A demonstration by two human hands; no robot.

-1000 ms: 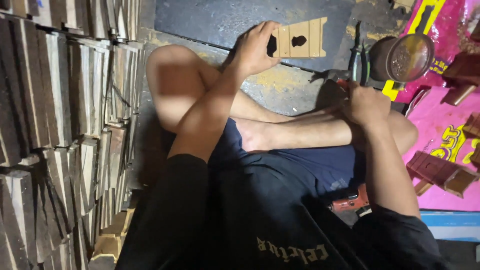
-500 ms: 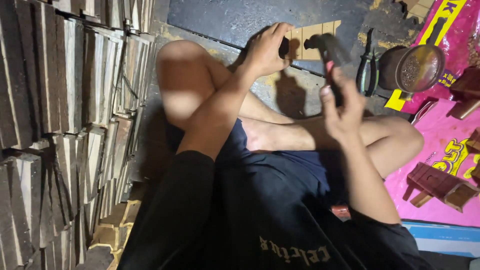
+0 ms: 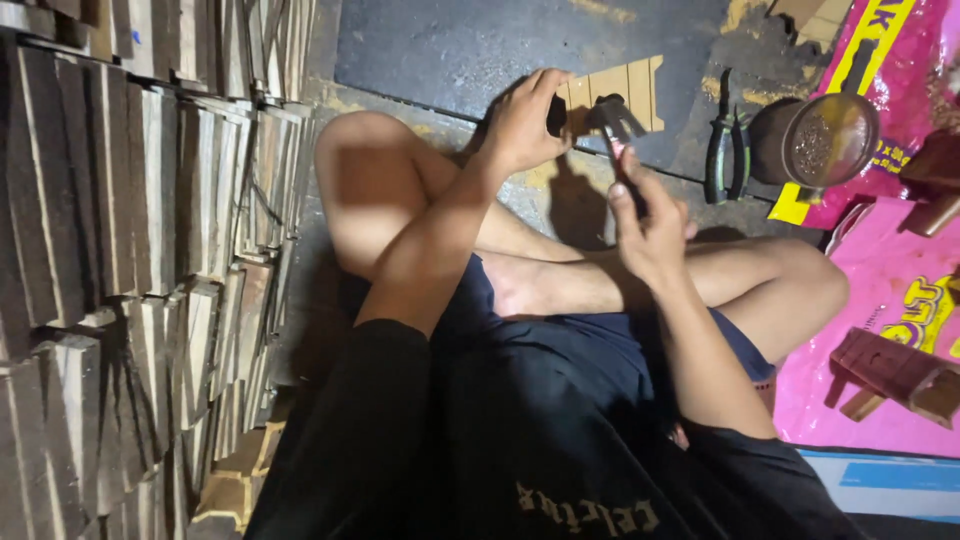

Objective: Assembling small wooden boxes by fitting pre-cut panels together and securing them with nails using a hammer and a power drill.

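Note:
I sit cross-legged on a dark floor. My left hand [image 3: 525,122] holds a small pale wooden slatted piece [image 3: 622,92] with a dark cut-out against the floor in front of my knee. My right hand [image 3: 650,225] grips the handle of a small claw hammer [image 3: 615,122], its metal head raised just over the wooden piece, close to my left fingers.
Stacks of wooden slats [image 3: 140,250] fill the left side. Black pliers [image 3: 728,150] lie on the floor beside a round tin [image 3: 828,140] of small nails. Pink sheets [image 3: 890,300] at the right carry brown wooden pieces [image 3: 895,370].
My right hand picked up the hammer from beside the pliers and brought it up over the wooden piece. My left hand kept holding the piece in place.

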